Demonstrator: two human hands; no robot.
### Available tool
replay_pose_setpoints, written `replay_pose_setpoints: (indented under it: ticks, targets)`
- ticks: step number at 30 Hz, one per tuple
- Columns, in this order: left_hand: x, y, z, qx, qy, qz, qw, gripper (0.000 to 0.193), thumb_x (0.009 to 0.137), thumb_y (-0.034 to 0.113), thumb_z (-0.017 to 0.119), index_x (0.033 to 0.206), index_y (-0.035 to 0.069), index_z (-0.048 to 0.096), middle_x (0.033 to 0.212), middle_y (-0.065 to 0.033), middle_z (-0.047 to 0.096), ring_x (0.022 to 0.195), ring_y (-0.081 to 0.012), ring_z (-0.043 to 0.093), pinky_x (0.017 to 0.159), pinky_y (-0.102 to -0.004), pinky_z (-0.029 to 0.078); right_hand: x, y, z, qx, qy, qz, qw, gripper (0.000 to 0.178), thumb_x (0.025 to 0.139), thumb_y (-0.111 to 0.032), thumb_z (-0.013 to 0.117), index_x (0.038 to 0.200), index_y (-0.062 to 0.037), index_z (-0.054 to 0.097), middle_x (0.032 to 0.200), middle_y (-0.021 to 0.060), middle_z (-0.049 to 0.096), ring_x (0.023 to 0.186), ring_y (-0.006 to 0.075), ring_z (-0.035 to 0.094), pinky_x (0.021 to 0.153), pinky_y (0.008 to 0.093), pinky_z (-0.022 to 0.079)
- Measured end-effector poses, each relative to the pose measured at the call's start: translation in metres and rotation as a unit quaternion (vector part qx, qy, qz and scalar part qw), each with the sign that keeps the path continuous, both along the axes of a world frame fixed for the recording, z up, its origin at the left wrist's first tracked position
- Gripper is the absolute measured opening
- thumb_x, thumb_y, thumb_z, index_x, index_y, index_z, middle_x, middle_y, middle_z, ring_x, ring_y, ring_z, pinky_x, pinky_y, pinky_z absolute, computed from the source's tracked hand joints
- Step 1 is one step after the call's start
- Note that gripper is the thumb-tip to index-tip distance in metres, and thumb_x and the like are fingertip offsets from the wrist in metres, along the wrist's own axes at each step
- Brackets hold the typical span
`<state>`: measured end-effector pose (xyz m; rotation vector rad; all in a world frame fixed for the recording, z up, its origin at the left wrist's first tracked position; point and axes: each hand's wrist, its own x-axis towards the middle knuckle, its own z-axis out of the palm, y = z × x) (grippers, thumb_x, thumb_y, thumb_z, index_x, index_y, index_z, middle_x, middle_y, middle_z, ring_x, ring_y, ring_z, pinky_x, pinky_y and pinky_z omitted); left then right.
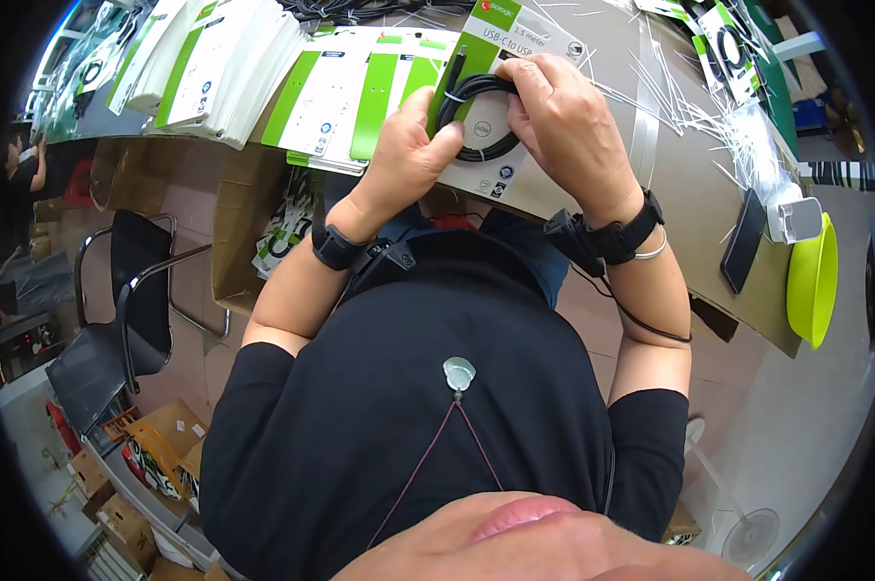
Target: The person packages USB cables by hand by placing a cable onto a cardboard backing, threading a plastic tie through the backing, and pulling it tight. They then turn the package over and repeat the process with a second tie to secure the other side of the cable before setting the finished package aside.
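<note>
A coiled black cable [497,151] lies against a green and white packaging card [478,176] at the table's near edge. A white tie binds the coil's left side, where one plug end points up. My left hand [410,155] grips the card's left edge, its thumb in front beside the coil and its other fingers mostly hidden behind. Bent around the coil's upper right side are the fingers of my right hand [568,121]; their tips are partly hidden. Just left of my left hand, more flat cards [326,92] lie overlapping on the table.
A thick stack of cards [226,82] stands farther left. Loose white ties [665,97] are strewn at right, near a black phone [744,242] and a lime-green bowl [813,281]. Carded cables [728,48] lie far right. A cardboard box [239,228] and a chair [127,290] stand at left.
</note>
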<state>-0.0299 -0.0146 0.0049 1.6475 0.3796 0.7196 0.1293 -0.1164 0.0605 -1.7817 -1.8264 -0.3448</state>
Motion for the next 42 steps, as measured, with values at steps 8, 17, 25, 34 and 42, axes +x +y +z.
replay_pose_setpoints:
  ticks: [8,17,25,34,42]
  targets:
    - [0.004,0.009,-0.012,-0.036,-0.058,0.001,0.998,0.029,0.091,0.015,0.057,0.112,-0.005,0.052,0.101,-0.0089,0.061,0.089,-0.0109,0.055,0.079,-0.0262,0.046,0.02,-0.005,-0.002,0.12,0.181,-0.003,0.976,0.027,0.078,-0.004,0.066,0.104,-0.0026,0.06,0.095,0.012,0.063,0.084,0.0281,0.062,0.076,0.0336,0.051]
    - [0.003,0.014,-0.02,-0.064,-0.047,0.005,0.997,0.03,0.094,0.019,0.056,0.112,-0.004,0.052,0.1,-0.0071,0.06,0.091,-0.0103,0.053,0.08,-0.0253,0.045,-0.038,-0.005,-0.044,0.092,0.169,0.068,0.979,0.04,0.073,0.0,0.071,0.11,-0.0041,0.058,0.084,0.0076,0.064,0.078,0.025,0.06,0.076,0.0323,0.048]
    - [-0.006,0.014,-0.028,0.035,0.02,0.049,0.998,0.03,0.095,0.02,0.055,0.114,-0.004,0.052,0.101,-0.0056,0.06,0.089,-0.0098,0.054,0.079,-0.024,0.046,-0.032,-0.002,-0.05,0.013,0.16,0.094,0.983,0.038,0.074,0.001,0.07,0.11,-0.0031,0.056,0.094,0.0081,0.064,0.084,0.0223,0.059,0.079,0.0309,0.047]
    - [-0.015,0.015,0.011,-0.245,-0.105,-0.141,0.954,0.043,0.094,0.023,0.059,0.127,-0.002,0.048,0.112,-0.0088,0.062,0.097,-0.0123,0.06,0.084,-0.0258,0.05,0.012,-0.024,-0.038,0.165,0.631,0.016,0.758,0.03,0.091,-0.005,0.058,0.12,0.0001,0.053,0.112,0.0087,0.062,0.101,0.0135,0.057,0.088,0.0264,0.046]
    - [-0.018,0.007,0.027,-0.438,-0.058,-0.287,0.85,0.052,0.091,0.02,0.063,0.133,-0.004,0.043,0.122,-0.0131,0.058,0.107,-0.0173,0.059,0.093,-0.03,0.048,0.005,-0.034,-0.078,0.09,0.374,0.155,0.91,0.04,0.097,-0.026,0.05,0.128,-0.0016,0.05,0.121,0.0102,0.059,0.109,0.0196,0.057,0.092,0.0302,0.046]
